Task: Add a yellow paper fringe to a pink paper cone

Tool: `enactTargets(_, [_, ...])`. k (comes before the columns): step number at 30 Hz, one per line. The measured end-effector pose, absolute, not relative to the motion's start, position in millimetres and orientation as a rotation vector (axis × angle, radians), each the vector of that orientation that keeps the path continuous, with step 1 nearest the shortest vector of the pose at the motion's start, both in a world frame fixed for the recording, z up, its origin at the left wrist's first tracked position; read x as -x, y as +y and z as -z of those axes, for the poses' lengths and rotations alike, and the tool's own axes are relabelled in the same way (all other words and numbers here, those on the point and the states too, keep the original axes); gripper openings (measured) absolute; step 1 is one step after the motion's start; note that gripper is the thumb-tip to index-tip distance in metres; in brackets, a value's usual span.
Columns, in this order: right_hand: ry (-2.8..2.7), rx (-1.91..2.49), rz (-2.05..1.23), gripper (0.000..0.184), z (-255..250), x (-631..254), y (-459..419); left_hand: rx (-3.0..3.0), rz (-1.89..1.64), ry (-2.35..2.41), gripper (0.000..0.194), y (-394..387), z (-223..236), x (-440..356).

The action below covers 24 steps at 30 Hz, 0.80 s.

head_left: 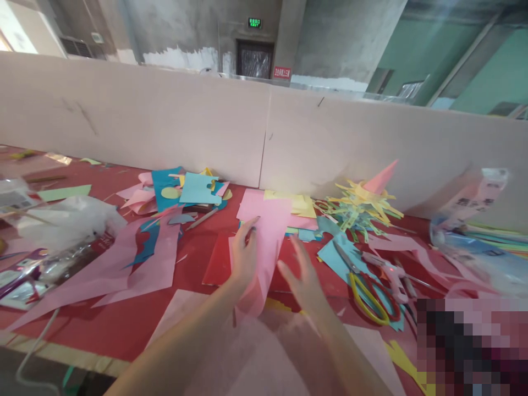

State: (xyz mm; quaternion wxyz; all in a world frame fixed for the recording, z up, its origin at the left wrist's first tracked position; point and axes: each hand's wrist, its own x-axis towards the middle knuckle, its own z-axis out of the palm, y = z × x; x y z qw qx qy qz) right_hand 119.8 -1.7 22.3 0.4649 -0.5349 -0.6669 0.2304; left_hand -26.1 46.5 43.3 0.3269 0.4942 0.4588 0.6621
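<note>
A long strip of pink paper (pixel 270 242) lies in front of me, its near end bending up toward my body. At its left edge my left hand (pixel 244 256) is on the paper, fingers curled against it. My right hand (pixel 304 275) is just right of the strip, fingers apart with nothing in them. Beneath the strip is a red sheet (pixel 218 261). To the right of my right hand, scissors (pixel 369 297) with yellow and red handles rest on light blue paper (pixel 332 256). A pink glue gun (pixel 391 275) with a small red light lies beside them.
A fringed paper piece with a pink cone (pixel 381 179) stands at the back right. Blue and pink paper scraps (pixel 198 188) are piled at the back left. Pink sheets (pixel 159 264) and a clear plastic bag (pixel 70 220) lie left. A pale board (pixel 185 121) borders the table behind.
</note>
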Motion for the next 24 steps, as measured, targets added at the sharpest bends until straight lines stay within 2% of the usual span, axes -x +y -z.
enactTargets(2, [-1.773, 1.272, -0.65, 0.078, -15, -96, -13, -1.313, -1.765, 1.193, 0.034, 48, -42, 27])
enactTargets(4, [-1.808, 1.276, -0.637, 0.081, -8, -82, -20, -1.318, -1.788, 1.174, 0.036, 49, -40, 28])
enactTargets(8, [-1.627, 1.361, -0.565, 0.072, -2, -87, -16, -1.246, -1.767, 1.119, 0.036, 52, -39, 31])
enactTargets(12, [-1.328, 1.379, -0.782, 0.059, -9, -115, 1, -1.279, -1.648, 1.061, 0.037, 49, -41, 28])
enactTargets(17, [-1.095, 1.348, -0.865, 0.041, -20, -135, 16, -1.527, -1.555, 1.088, 0.026, 50, -38, 24])
enactTargets(24, [-0.994, 1.251, -1.073, 0.046, -14, -136, 21, -1.363, -1.616, 1.213, 0.025, 73, -28, 40])
